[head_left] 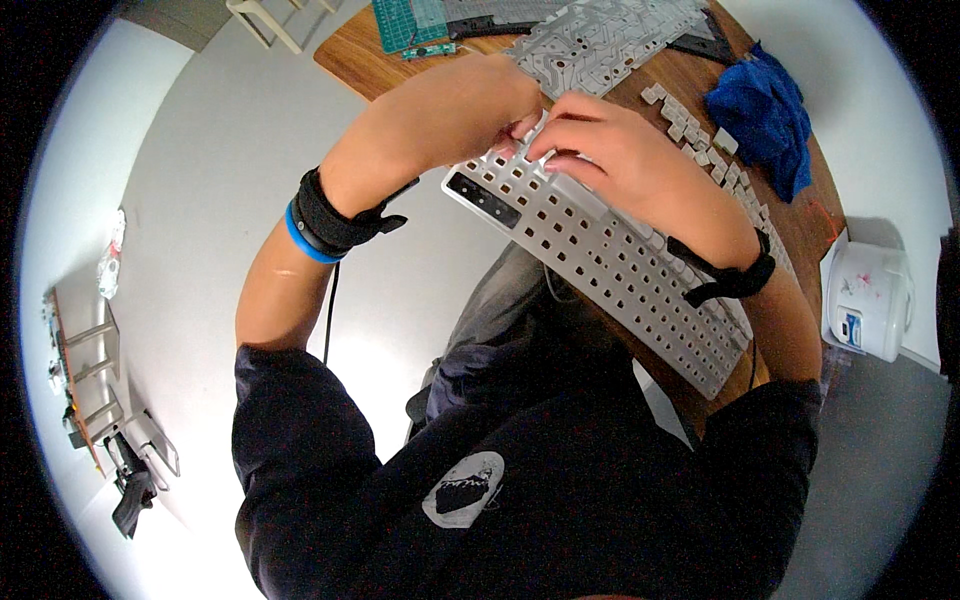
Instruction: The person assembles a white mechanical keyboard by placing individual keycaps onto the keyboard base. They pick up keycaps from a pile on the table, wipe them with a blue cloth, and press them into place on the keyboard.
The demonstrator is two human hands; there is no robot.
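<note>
A light grey keyboard housing (640, 285) with rows of square key holes lies slantwise in front of me, over the table's near edge. It has a dark strip (484, 200) at its left corner. My left hand (500, 100) bends over the far left part of the housing, its fingers curled and mostly hidden by the wrist. Close beside it, my right hand (600, 145) rests on the housing with bent fingers, thumb and forefinger near the left fingertips. Both hands look closed; anything small between the fingers is too hidden to make out.
Loose pale keycaps (690, 130) lie in rows beyond the housing on the wooden table (350, 50). Farther back are a printed circuit sheet (610, 40), a green mat (400, 20) and a narrow green circuit board (430, 51). A blue cloth (765, 120) and white appliance (868, 295) are at right.
</note>
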